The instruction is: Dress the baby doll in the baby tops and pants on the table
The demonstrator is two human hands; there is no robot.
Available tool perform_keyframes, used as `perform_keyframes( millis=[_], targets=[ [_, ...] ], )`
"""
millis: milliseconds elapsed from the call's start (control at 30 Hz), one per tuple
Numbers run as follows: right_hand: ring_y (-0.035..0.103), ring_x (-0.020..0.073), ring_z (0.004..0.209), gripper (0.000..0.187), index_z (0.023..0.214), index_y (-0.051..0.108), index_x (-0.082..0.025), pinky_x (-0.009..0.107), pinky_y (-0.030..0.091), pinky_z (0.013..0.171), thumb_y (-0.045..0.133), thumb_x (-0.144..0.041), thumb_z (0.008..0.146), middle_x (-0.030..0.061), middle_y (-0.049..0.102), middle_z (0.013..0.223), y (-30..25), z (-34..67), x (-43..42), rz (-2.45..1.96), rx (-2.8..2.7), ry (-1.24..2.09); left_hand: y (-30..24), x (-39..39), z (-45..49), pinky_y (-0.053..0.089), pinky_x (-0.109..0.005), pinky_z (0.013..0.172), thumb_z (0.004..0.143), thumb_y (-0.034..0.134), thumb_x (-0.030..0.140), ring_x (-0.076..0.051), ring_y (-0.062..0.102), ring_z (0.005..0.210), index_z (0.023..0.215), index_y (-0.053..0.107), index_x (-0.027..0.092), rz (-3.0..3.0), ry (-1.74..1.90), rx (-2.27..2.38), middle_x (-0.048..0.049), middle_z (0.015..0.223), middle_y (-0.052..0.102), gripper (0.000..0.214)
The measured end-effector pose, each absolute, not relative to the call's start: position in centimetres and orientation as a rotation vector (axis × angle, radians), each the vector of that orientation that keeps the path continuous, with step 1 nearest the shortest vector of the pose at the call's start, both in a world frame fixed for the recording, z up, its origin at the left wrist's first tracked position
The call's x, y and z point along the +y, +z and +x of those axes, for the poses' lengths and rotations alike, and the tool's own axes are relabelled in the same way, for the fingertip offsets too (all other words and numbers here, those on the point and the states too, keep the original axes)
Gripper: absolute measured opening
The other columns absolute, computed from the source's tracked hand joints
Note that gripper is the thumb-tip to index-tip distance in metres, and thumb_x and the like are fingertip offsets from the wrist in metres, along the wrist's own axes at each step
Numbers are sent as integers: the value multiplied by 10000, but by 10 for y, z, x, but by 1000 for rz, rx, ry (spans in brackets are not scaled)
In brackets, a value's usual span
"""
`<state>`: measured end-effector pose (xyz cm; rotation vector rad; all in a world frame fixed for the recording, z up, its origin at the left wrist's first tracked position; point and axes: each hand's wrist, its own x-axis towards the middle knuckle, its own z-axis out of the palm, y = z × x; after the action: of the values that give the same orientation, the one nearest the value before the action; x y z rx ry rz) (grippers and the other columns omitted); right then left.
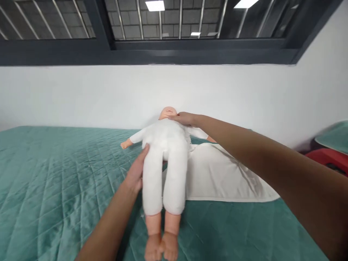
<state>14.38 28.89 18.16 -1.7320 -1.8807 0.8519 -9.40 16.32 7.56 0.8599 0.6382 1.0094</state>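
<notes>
A baby doll (165,159) in a white one-piece suit lies on its back on the green quilted bed (54,181), head toward the wall and bare feet toward me. My left hand (136,170) is tucked under the doll's hip and left thigh, fingers closed against it. My right hand (185,118) reaches over the doll and cups its neck and shoulder just below the head, fingers curled on it. A white cloth (225,174) is spread flat on the bed to the right of the doll, partly under it.
A white wall (81,94) runs along the far edge of the bed, with dark-framed windows above. At the right edge sit a red object (328,157) and a green cushion (334,136).
</notes>
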Motion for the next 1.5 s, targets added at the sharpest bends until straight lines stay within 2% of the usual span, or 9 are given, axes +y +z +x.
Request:
perform_keyframes(
  millis=[233,500,600,700,800,900,1067,1233,1500],
  targets=[
    [665,305,1132,659,1219,695,-196,351,533,948,641,-699,797,120,696,1279,161,266,219,-1790,-1748,908,71,119,33,592,-459,854,719,770,583,-338,709,1012,1285,621,205,816,962,654,-140,1154,729,696],
    [649,316,1171,581,1215,696,-187,364,531,968,584,-644,874,127,691,1287,138,311,198,-1851,-1763,813,51,98,85,554,-496,973,747,686,669,-363,644,1182,1468,451,270,882,889,644,-129,1324,658,857],
    [638,338,1187,565,1245,668,-172,390,533,971,568,-604,894,143,684,1292,130,309,201,-1920,-1739,737,47,98,88,549,-489,974,791,595,726,-364,636,1190,1484,434,237,924,913,700,-151,1321,654,863],
    [625,368,1199,646,1276,631,-175,411,535,960,545,-674,875,165,671,1305,124,314,207,-1977,-1770,657,43,107,81,552,-499,926,849,399,794,-369,663,1113,1354,580,209,1135,1004,917,-181,1182,705,794],
    [603,408,1211,886,1391,507,-129,462,512,965,515,-798,811,223,629,1340,126,325,210,-2133,-1776,522,41,123,65,517,-488,915,966,225,670,-338,672,1023,1149,677,184,1556,1134,1272,-174,1044,722,689],
    [592,421,1197,988,1409,441,-88,466,505,932,515,-838,770,262,620,1301,133,325,202,-2288,-1681,293,41,138,47,464,-460,935,1023,264,404,-311,632,1047,1054,683,172,2169,1063,1509,-154,1041,704,479],
    [487,379,1256,537,1301,507,-98,477,445,1007,546,-458,905,232,536,1336,133,262,174,-2099,-1863,-152,42,156,39,404,-483,941,950,465,254,-344,561,1113,1102,662,165,2611,668,1700,-162,1131,655,264],
    [450,315,1274,454,1295,501,-90,412,348,1073,511,-111,842,196,504,1401,102,168,185,-1701,-2408,-288,35,170,38,382,-479,935,956,441,233,-338,546,1121,1117,665,162,2625,543,1722,-165,1179,622,285],
    [585,316,1119,260,1120,600,-150,408,408,933,544,-157,865,154,670,1166,87,141,220,-1856,-2534,-135,33,174,24,418,-468,910,943,464,214,-319,554,1115,1060,669,159,2434,641,1895,-148,1136,650,243]
  ],
)
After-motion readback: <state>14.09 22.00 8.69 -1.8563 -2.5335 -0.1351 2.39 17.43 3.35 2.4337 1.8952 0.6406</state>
